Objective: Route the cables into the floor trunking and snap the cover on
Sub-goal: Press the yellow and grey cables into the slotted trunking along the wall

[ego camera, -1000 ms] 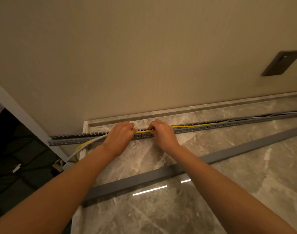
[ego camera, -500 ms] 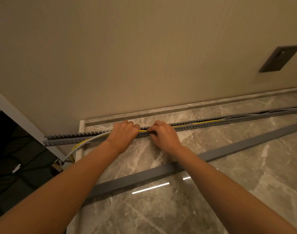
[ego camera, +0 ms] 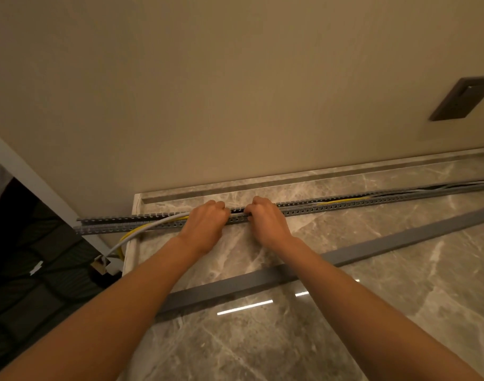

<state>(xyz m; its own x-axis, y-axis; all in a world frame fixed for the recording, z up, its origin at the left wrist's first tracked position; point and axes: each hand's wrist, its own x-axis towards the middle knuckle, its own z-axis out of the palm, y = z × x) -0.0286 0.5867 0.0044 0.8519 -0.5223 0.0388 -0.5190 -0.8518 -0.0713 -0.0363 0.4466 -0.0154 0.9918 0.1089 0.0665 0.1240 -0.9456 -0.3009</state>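
Trunking (ego camera: 331,207) rim gripped by curled left hand (ego camera: 205,224) and right hand (ego camera: 265,220) (cover (ego camera: 372,250) lies apart).

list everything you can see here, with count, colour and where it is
trunking: one, grey, slotted, on the floor along the wall
cover: one, grey, loose on the floor, nearer the camera, angled to the trunking
yellow cable: one, yellow, inside the trunking at right, leaving it at left
pale cable: one, light grey, leaving the trunking at left
black cables: count unclear, black, far right end of the trunking
wall plate: one, dark, wall, upper right
floor: glossy grey-brown marble
wall: beige
left hand: fingers curled over the trunking
right hand: fingers curled over the trunking, just right of the left hand
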